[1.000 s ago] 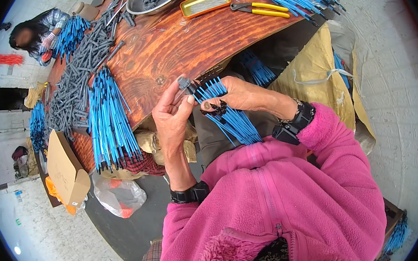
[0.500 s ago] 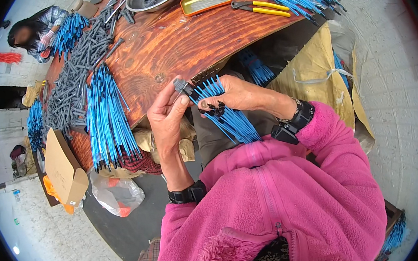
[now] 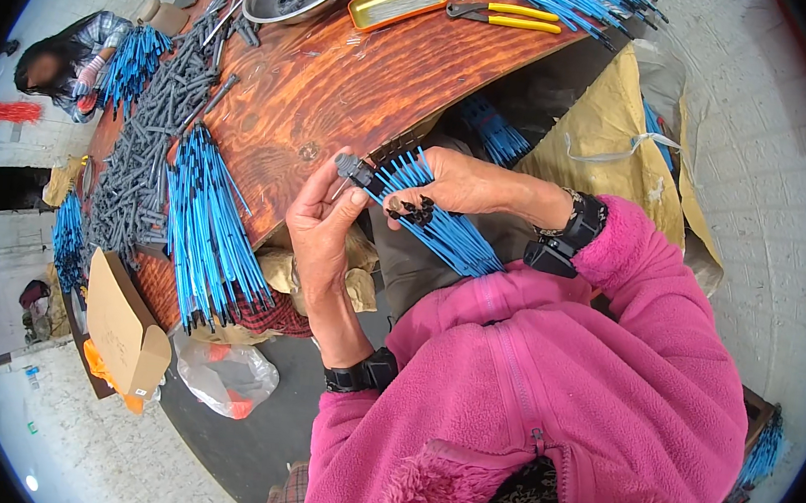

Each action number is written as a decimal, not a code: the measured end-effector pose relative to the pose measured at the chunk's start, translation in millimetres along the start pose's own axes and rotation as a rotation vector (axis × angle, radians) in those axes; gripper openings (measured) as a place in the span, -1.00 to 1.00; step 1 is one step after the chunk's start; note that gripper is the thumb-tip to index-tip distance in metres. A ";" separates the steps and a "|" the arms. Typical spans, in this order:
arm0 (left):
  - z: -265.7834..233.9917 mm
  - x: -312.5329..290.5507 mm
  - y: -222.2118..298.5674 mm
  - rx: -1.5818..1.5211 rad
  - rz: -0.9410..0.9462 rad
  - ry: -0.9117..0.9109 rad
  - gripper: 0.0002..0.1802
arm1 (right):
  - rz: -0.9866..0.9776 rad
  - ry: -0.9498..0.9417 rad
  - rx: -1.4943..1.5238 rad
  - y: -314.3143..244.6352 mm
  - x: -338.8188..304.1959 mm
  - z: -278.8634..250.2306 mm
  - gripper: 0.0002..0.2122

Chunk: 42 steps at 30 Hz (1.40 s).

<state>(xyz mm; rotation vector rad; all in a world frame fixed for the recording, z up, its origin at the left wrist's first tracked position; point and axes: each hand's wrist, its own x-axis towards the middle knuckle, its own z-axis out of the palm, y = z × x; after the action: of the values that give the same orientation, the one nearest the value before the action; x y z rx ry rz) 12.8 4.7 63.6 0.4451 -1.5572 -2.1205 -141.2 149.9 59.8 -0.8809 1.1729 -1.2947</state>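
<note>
Close to the table edge, my left hand (image 3: 321, 230) pinches a small grey plastic fitting (image 3: 351, 166) between thumb and fingers. The fitting meets the black tip of a blue rod; whether it is pushed on cannot be made out. My right hand (image 3: 457, 182) is closed around a bundle of thin blue rods (image 3: 457, 240) with black ends, which slants down toward my lap. Several black rod tips stick out below the right thumb. Part of the bundle is hidden behind my right fingers.
A long heap of grey plastic parts (image 3: 138, 156) covers the table's left side, beside another blue rod bundle (image 3: 213, 235). Farther back are a metal bowl (image 3: 294, 20), a yellow tray (image 3: 396, 21) and yellow-handled pliers (image 3: 514, 22). A co-worker (image 3: 80, 56) sits at the far left.
My hands stay nearly in place; the grey fitting has tilted slightly in my left fingers. The co-worker's arm has shifted a little.
</note>
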 end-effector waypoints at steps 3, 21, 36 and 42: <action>2.0 0.9 0.3 -0.013 -0.024 0.001 -0.38 | 0.002 -0.015 -0.010 0.6 0.7 -2.7 -0.85; 13.0 -4.5 7.2 -0.002 0.003 0.039 -0.40 | 0.049 0.000 0.043 -0.9 -1.5 -1.5 -0.84; 16.5 -0.2 0.2 0.048 0.026 0.146 -0.44 | -0.160 0.220 -0.219 -1.4 -6.1 6.0 -0.79; 17.9 1.8 1.0 0.045 -0.020 0.175 -0.44 | -0.226 0.261 -0.404 4.4 -2.3 0.5 -0.72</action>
<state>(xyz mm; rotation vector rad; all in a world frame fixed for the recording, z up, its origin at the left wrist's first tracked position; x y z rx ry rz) 2.3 17.8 70.0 0.6466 -1.5086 -2.0048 -139.5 152.6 55.9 -1.1894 1.6139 -1.4086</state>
